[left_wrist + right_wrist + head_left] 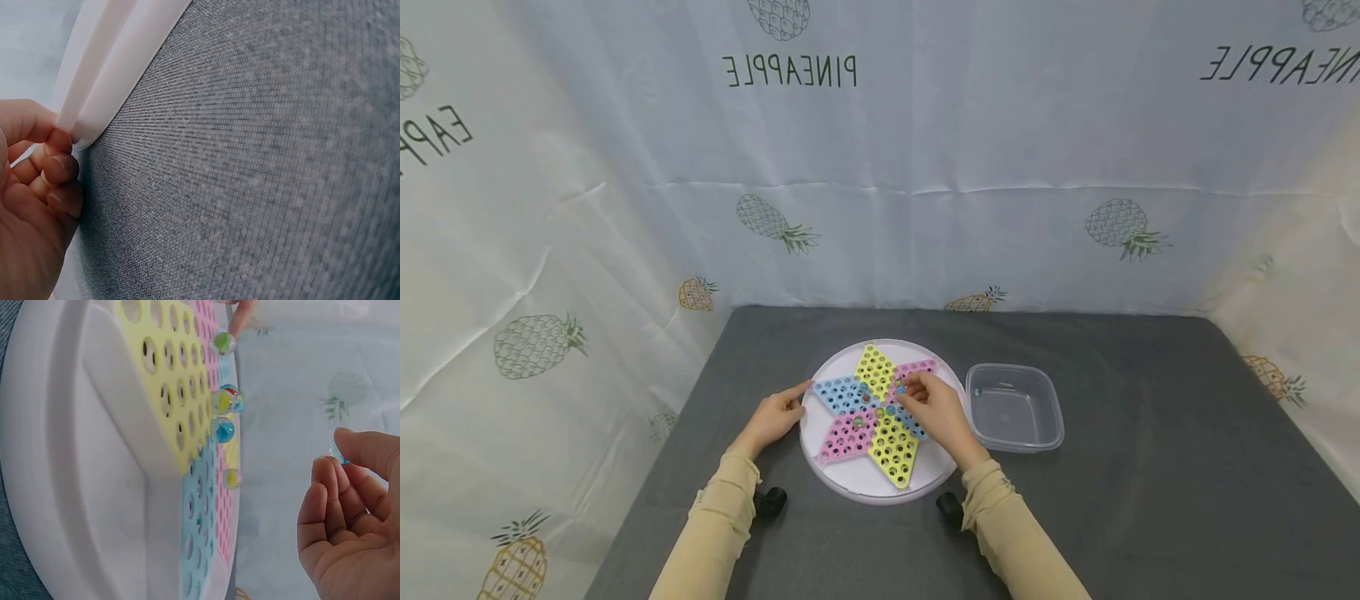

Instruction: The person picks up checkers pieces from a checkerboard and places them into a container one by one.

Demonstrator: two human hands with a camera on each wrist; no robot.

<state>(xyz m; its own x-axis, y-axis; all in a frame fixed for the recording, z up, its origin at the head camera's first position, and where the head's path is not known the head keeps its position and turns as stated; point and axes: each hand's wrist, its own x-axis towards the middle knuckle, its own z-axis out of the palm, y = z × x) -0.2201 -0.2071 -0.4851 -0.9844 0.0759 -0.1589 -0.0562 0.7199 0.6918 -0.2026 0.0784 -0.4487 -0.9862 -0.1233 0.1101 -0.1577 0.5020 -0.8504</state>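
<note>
1. Here, centre of the head view: round white game board (880,479) with a six-pointed star of yellow, blue and pink perforated panels, lying on a grey cloth-covered bench (1150,500).
2. Left hand (772,419), at the board's left edge: fingers curled, pinching the white rim and steadying it.
3. Right hand (934,410), over the right side of the star: thumb and fingertips closed on a small blue marble (337,454), seen only in part between the fingers.
4. Several glass marbles (222,430) seated in holes near the star's centre.
5. Clear empty plastic tub (1015,407) just right of the board.
6. Best handled, as a judgement, by keeping the rim pinned with the left hand, lowering the held marble straight over a free hole, and staying clear of the seated marbles, which could easily roll.
7. Only in the right wrist view: the pinched marble and the colours of the seated ones, at frame centre; too small in the head view.
8. Only in the left wrist view: the left fingers (59,169) gripping the rim's edge, at frame left.
9. Only in the head view: tub, whole star, pineapple-print curtain (880,167) behind.
</note>
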